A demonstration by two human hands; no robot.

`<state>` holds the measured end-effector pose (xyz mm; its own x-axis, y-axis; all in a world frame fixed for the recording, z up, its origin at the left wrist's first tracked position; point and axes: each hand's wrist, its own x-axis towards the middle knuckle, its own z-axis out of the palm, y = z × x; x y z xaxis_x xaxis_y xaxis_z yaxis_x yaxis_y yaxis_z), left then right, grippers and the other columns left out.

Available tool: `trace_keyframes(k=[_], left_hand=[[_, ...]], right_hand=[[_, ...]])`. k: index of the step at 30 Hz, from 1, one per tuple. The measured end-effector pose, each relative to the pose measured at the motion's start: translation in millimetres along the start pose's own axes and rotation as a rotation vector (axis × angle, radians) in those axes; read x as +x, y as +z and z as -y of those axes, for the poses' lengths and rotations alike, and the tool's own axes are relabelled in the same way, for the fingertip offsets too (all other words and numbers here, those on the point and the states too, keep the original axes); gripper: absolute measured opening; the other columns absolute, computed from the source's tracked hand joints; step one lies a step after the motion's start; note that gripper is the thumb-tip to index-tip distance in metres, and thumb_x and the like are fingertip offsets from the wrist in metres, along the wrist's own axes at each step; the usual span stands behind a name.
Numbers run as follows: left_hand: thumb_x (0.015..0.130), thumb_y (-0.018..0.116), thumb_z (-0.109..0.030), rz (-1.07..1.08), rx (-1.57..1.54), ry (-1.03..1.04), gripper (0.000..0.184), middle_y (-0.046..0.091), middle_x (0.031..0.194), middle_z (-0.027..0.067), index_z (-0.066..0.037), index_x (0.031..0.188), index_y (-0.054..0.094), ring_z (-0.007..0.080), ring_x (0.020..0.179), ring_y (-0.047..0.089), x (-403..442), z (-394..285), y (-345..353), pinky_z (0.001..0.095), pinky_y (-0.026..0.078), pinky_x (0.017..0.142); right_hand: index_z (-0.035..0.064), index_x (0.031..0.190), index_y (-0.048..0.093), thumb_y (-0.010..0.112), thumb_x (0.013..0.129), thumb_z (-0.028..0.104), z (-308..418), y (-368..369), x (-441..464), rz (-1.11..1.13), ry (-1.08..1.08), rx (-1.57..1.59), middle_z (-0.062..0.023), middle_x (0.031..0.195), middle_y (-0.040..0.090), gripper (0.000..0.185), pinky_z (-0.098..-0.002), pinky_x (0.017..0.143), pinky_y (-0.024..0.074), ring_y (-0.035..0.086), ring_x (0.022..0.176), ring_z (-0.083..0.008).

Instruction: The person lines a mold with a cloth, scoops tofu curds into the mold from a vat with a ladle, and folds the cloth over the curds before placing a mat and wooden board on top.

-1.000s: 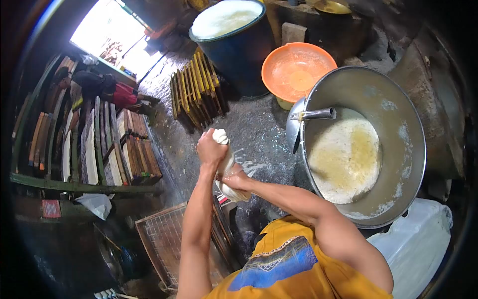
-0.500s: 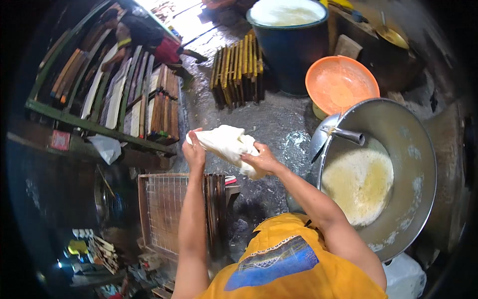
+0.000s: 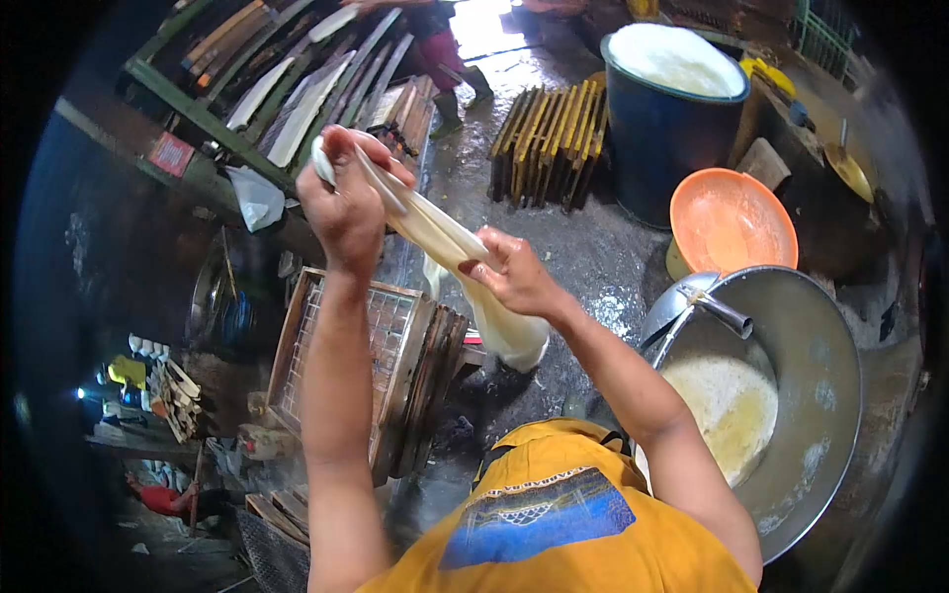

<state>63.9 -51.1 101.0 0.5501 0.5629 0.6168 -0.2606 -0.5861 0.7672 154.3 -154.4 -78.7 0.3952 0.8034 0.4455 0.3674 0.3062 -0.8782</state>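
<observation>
A wet, cream-coloured cloth point(image 3: 436, 233) is stretched slantwise between my two hands above the floor. My left hand point(image 3: 348, 203), raised higher, is closed round its upper end. Lower down and to the right, my right hand point(image 3: 512, 274) grips the cloth with fingers and thumb. Below that hand the cloth hangs loose in a wide fold. Wire-mesh wooden frames point(image 3: 393, 336) stand beneath my forearms. To the right is a large metal vat point(image 3: 816, 395) holding a pale, yellowish mass point(image 3: 719, 400).
An orange basin point(image 3: 733, 219) stands behind the vat, near a blue barrel point(image 3: 672, 138) filled with white foam. Yellow slatted frames point(image 3: 550, 143) stand on the floor. At the back left are a rack of boards point(image 3: 311, 109) and a person point(image 3: 442, 59). Another person point(image 3: 168, 499) is at lower left.
The cloth was twisted and bunched, then loosened; now it is drawn out lengthwise. My left hand has risen up and left. The view has shifted, and the person by the rack stands more upright.
</observation>
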Motion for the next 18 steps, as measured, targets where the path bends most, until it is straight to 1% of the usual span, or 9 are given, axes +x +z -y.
trace_keyframes(k=[3,4,7,9,11,12,16,17,18], left_hand=[[0.097,0.039,-0.049,-0.069,0.075,0.109,0.05,0.056,0.064,0.0063,-0.004,0.081,0.054,0.0161,0.054,0.06,16.1,-14.0,-32.3,0.0268,0.049,0.053],[0.097,0.041,-0.047,-0.041,0.09,0.114,0.049,0.056,0.064,0.0054,-0.003,0.081,0.055,0.0151,0.056,0.06,17.6,-17.4,-42.0,0.0267,0.049,0.054],[0.098,0.042,-0.045,-0.032,0.161,0.15,0.048,0.055,0.063,0.0048,-0.003,0.08,0.056,0.0141,0.056,0.06,17.9,-32.7,-62.3,0.0259,0.048,0.053],[0.096,0.042,-0.049,-0.037,0.123,0.244,0.054,0.053,0.06,0.0041,-0.002,0.074,0.055,0.0125,0.051,0.056,20.0,-42.3,-72.5,0.0249,0.044,0.048],[0.096,0.039,-0.053,0.001,0.092,0.33,0.057,0.053,0.06,0.0043,-0.002,0.073,0.054,0.0121,0.049,0.055,22.9,-49.9,-86.4,0.0243,0.042,0.047],[0.096,0.034,-0.055,-0.003,0.072,0.374,0.06,0.052,0.058,0.004,-0.003,0.071,0.053,0.0121,0.048,0.054,24.2,-54.0,-93.0,0.0239,0.041,0.046],[0.094,0.023,-0.062,-0.145,0.082,0.554,0.068,0.05,0.051,0.0048,-0.005,0.071,0.053,0.0134,0.042,0.051,21.2,-76.9,-120.3,0.0243,0.04,0.042],[0.094,0.022,-0.063,-0.183,0.081,0.579,0.069,0.05,0.051,0.0053,-0.005,0.071,0.053,0.0136,0.041,0.051,20.9,-81.7,-129.1,0.0245,0.04,0.041],[0.094,0.021,-0.063,-0.219,0.078,0.603,0.07,0.05,0.05,0.0058,-0.005,0.071,0.053,0.0138,0.04,0.051,20.6,-86.4,-138.3,0.0246,0.04,0.041]], right_hand=[[-0.001,0.098,0.058,0.07,0.081,0.021,37.1,-3.9,21.0,0.024,0.001,-0.084,-0.0064,0.08,0.055,0.031,-0.0312,0.068,0.043,0.054,0.075,-0.0129],[-0.0002,0.103,0.059,0.076,0.077,0.027,33.7,-3.1,30.7,0.08,0.047,-0.181,-0.007,0.085,0.058,0.042,-0.0306,0.073,0.0452,0.056,0.081,-0.0122],[-0.0002,0.11,0.057,0.076,0.076,0.027,58.2,10.8,41.4,0.148,-0.085,0.341,-0.0103,0.086,0.061,0.047,-0.0328,0.077,0.0468,0.06,0.085,-0.0199],[0.0007,0.112,0.059,0.079,0.074,0.031,63.8,11.3,54.2,0.42,-0.206,0.095,-0.0094,0.107,0.06,0.053,-0.031,0.082,0.0464,0.057,0.097,-0.0158],[-0.0006,0.11,0.059,0.081,0.072,0.031,81.7,15.9,62.1,0.838,0.044,0.054,-0.0075,0.11,0.058,0.054,-0.0308,0.085,0.0455,0.055,0.099,-0.0144],[0.0003,0.107,0.06,0.083,0.068,0.03,92.3,23.1,63.4,0.784,0.09,0.027,-0.0072,0.111,0.057,0.054,-0.0306,0.087,0.0443,0.054,0.101,-0.0154],[0.0006,0.1,0.061,0.087,0.056,0.039,106.4,47.1,70.8,0.33,-0.282,-0.109,-0.0073,0.086,0.057,0.063,-0.0317,0.082,0.045,0.057,0.086,-0.0218],[-0.0003,0.101,0.06,0.087,0.056,0.039,116.8,45.4,71.2,0.411,-0.084,-0.034,-0.0086,0.088,0.057,0.066,-0.0309,0.079,0.0445,0.056,0.087,-0.0217],[-0.0009,0.101,0.06,0.088,0.055,0.04,122.9,47.4,71.0,0.417,-0.094,0.012,-0.0094,0.088,0.056,0.068,-0.0301,0.077,0.0442,0.056,0.086,-0.0215]])
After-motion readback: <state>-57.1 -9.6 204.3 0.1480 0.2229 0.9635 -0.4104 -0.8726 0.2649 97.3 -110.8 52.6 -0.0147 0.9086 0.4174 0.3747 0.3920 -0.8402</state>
